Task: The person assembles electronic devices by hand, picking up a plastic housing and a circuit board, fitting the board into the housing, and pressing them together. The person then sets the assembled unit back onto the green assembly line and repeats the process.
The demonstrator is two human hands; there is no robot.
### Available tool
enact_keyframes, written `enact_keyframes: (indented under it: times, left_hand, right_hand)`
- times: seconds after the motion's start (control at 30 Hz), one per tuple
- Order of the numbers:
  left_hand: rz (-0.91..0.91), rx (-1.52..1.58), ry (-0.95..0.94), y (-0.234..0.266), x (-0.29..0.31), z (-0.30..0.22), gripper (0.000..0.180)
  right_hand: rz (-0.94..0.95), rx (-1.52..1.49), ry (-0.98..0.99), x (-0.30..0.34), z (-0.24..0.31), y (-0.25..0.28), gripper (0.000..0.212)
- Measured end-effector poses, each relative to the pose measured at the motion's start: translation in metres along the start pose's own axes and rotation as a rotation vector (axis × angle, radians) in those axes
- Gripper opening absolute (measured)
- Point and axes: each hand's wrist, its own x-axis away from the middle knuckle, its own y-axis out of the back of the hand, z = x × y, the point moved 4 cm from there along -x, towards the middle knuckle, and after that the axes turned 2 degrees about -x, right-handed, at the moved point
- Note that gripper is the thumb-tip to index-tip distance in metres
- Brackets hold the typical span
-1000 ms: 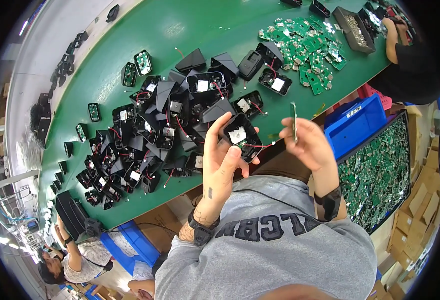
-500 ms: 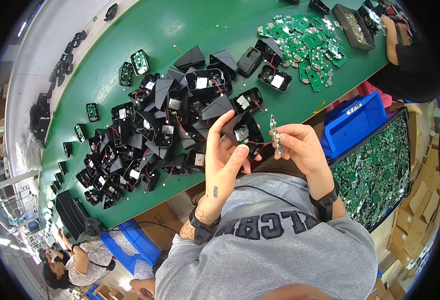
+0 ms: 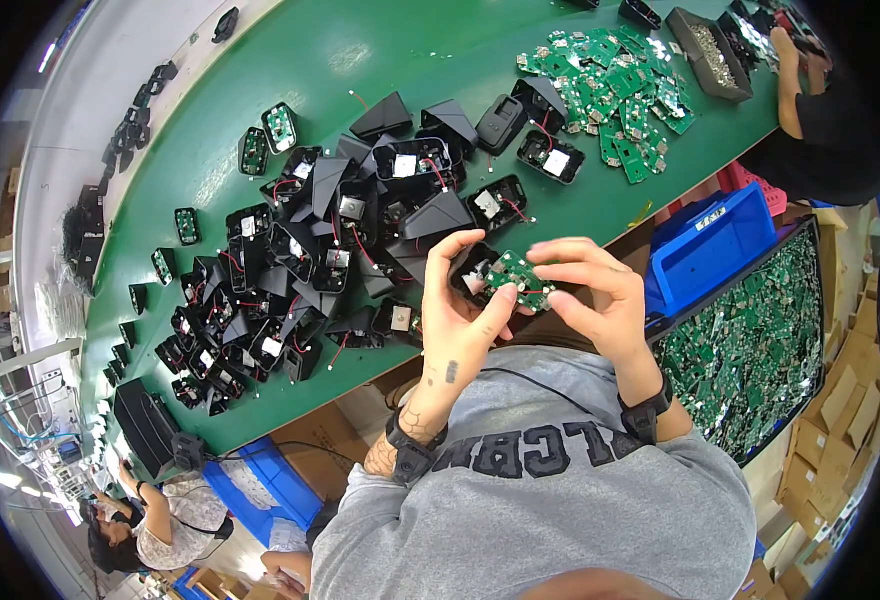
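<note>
A black plastic housing point(image 3: 470, 272) rests in my left hand point(image 3: 462, 322), whose fingers wrap round its far side. Over the housing's opening lies a green circuit board point(image 3: 522, 278), component side up, with my left thumb pressing its near edge. My right hand point(image 3: 600, 290) is at the board's right end, thumb and fingers spread apart, fingertips close to or touching the edge. The board hides the housing's inside and most of its wires. Beside my hands on the bench lies another open housing point(image 3: 498, 203) with a white block and red wire.
Many black housings point(image 3: 330, 185) are heaped on the green bench point(image 3: 360, 50). Loose green boards point(image 3: 610, 80) lie farther right, near a grey bin point(image 3: 708, 55) of small metal parts. A blue crate point(image 3: 715, 245) and a board-filled container point(image 3: 750, 330) stand at right. Co-workers sit at both ends.
The circuit board has turned from edge-on to flat and moved left over the housing. My left thumb now presses on it, and my right fingers have spread from their pinch.
</note>
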Motion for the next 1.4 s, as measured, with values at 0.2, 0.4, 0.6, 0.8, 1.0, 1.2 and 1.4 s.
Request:
enact_keyframes:
  times: [0.2, 0.4, 0.6, 0.8, 1.0, 1.2, 1.4]
  left_hand:
    - [-0.054, -0.004, -0.057, -0.002, 0.0, 0.001, 0.052]
    - [-0.133, -0.06, -0.124, -0.003, 0.002, -0.001, 0.048]
    - [-0.143, -0.01, -0.148, 0.001, 0.003, 0.001, 0.047]
    - [-0.138, -0.016, -0.141, -0.005, 0.005, 0.001, 0.046]
    - [-0.195, -0.232, -0.311, -0.001, 0.006, 0.005, 0.047]
    - [-0.225, -0.503, -0.63, -0.003, 0.01, -0.003, 0.047]
    - [-0.234, -0.38, -0.57, -0.001, 0.008, -0.006, 0.046]
  right_hand:
    - [-0.041, 0.129, 0.125, 0.004, -0.004, 0.001, 0.018]
    - [-0.077, 0.536, 0.342, 0.008, 0.014, -0.004, 0.023]
    - [-0.163, 0.269, 0.217, 0.007, 0.007, -0.003, 0.034]
    - [-0.184, 0.238, 0.166, 0.01, -0.005, -0.005, 0.019]
    - [-0.088, 0.247, 0.091, 0.01, -0.003, -0.018, 0.008]
    - [-0.095, 0.342, -0.008, 0.008, 0.001, -0.026, 0.005]
    - [-0.079, 0.404, 0.111, 0.008, 0.005, -0.022, 0.009]
